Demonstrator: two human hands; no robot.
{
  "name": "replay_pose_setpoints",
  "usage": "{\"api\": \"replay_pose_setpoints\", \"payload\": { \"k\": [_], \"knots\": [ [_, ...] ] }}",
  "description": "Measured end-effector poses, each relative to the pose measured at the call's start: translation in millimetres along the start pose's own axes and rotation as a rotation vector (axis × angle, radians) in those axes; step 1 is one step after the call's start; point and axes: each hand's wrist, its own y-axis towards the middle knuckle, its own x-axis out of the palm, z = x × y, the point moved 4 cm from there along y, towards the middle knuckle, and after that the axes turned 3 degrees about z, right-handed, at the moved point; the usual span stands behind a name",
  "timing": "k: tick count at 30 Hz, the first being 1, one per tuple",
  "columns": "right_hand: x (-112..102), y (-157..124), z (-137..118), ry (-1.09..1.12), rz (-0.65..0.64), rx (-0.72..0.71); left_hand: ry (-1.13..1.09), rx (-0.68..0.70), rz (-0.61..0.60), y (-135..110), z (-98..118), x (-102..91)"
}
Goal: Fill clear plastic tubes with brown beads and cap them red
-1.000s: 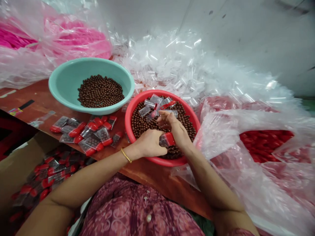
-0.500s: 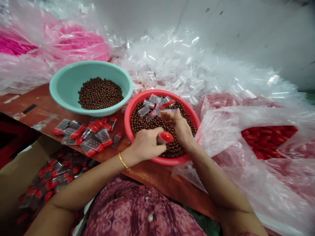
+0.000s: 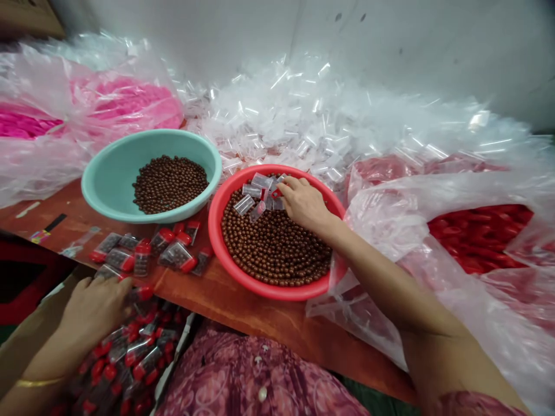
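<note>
Right now, your floral dress (image 3: 260,370) is filling the nearest part of the view, and your left hand (image 3: 93,312), a gold bangle (image 3: 39,382) on its wrist, is hovering at the tabletop's near edge. Its fingers are loosely spread and blurred, so you can't tell whether they're pinching anything. Below that hand, red-capped packets (image 3: 130,346) are piling up in a dark heap, placed just under your reach. On the reddish-brown tabletop (image 3: 243,320), more of these filled packets (image 3: 173,254) are lying loosely beside the edge, close to that same hand.

Your right hand (image 3: 303,203) is reaching across a red plastic basin (image 3: 243,277), with its fingers lying over clear plastic bags (image 3: 254,193) at the far side; whether they're gripping one isn't clear. Brown beads (image 3: 273,248) are filling the basin, keeping them directly under your hands. Farther left, a teal basin (image 3: 108,196) is holding more beads (image 3: 169,185). Beyond it all, a sack of red caps (image 3: 477,237), pink-filled plastic (image 3: 121,98), and a heap of clear bags (image 3: 303,115) are banked against the wall (image 3: 411,40).
</note>
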Motion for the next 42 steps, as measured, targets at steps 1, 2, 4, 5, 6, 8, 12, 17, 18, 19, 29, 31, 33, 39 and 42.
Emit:
{"api": "replay_pose_setpoints", "payload": {
  "k": [1,2,4,5,6,8,12,17,18,19,29,31,33,39,42],
  "knots": [
    [3,5,0,-0.028,-0.012,-0.03,0.045,-0.009,-0.031,-2,-2,-3.0],
    [6,10,0,-0.049,-0.03,-0.058,0.068,-0.026,-0.046,-1,-1,-9.4],
    [11,16,0,-0.07,-0.066,-0.097,0.024,-0.042,-0.021,11,13,-31.5],
    [11,18,1,-0.071,-0.077,-0.099,-0.043,-0.024,0.025,21,26,-45.9],
    [10,19,2,-0.063,-0.075,-0.084,-0.116,0.017,0.099,32,42,-61.6],
    [4,15,9,-0.003,-0.017,0.005,-0.184,0.144,0.29,59,80,-90.9],
    [-7,-10,31,0.374,0.239,0.275,-0.066,0.504,0.422,122,150,-108.7],
    [19,-44,47,1.06,0.325,0.497,0.057,0.893,0.386,179,191,-86.7],
    [25,-47,48,1.142,0.3,0.541,0.105,0.905,0.362,185,192,-82.0],
    [29,-50,50,1.196,0.281,0.578,0.149,0.903,0.338,188,191,-78.6],
    [26,-52,56,1.286,0.344,0.593,0.192,0.778,-0.007,175,187,-72.9],
    [26,-53,56,1.291,0.359,0.594,0.118,0.759,-0.034,177,196,-63.5],
    [26,-54,57,1.298,0.367,0.594,-0.003,0.732,-0.047,182,207,-53.3],
    [25,-54,57,1.306,0.347,0.587,-0.67,0.398,-0.127,205,228,-38.2],
    [25,-54,58,1.303,0.352,0.596,-1.059,0.246,-0.25,210,232,-37.5]
  ]
}}
